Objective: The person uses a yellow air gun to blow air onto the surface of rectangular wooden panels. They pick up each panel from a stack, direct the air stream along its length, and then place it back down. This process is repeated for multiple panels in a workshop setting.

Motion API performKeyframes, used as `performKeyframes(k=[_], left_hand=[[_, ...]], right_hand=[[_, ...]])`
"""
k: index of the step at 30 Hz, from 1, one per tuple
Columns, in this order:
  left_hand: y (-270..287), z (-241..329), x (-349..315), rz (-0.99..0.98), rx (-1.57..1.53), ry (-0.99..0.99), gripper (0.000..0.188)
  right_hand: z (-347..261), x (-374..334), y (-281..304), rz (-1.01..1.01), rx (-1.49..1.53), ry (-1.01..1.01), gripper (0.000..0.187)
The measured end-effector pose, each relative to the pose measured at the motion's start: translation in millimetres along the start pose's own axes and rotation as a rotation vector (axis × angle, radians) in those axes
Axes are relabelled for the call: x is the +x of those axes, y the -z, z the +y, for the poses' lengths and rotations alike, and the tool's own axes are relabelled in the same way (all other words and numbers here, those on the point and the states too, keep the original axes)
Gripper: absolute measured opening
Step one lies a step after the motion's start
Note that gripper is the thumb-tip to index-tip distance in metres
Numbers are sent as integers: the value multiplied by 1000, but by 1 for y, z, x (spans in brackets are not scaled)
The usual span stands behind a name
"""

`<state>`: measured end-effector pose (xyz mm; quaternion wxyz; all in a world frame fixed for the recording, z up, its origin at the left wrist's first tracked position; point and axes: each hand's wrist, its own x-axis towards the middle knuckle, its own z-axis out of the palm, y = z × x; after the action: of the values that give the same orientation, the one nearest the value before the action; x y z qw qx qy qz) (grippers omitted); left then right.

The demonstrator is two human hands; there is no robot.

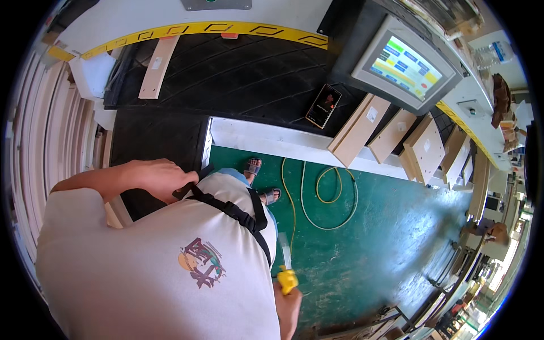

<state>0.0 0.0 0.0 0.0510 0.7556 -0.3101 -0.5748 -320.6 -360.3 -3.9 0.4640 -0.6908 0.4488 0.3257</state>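
At the left side of my waist, my left hand (161, 179) is closed, its fingertips against the end of a black buckled strap (232, 211). What those fingers hold, if anything, is hidden. Low beside my right hip, my right hand (288, 309) grips a yellow-handled tool (288, 280) with a pale, flat strip pointing away from me. Its exact kind does not show.
A black-topped bench (238, 73) runs ahead, with a phone (323, 106), a wooden board (159, 67) and a touchscreen panel (408, 65). Several boards (424, 148) lean at the right. A coiled hose (356, 198) lies on the green floor (374, 249). Long boards (54, 141) stand left.
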Motion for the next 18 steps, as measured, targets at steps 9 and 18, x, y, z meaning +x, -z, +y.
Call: performKeyframes(k=[9,18], left_hand=[[-32,33,7,-45,129,-27,27],[-50,37,9,72,213,15,26]], right_hand=[[13,6,-3,115,12,235,15],[1,5,1,115,-118,337,27]])
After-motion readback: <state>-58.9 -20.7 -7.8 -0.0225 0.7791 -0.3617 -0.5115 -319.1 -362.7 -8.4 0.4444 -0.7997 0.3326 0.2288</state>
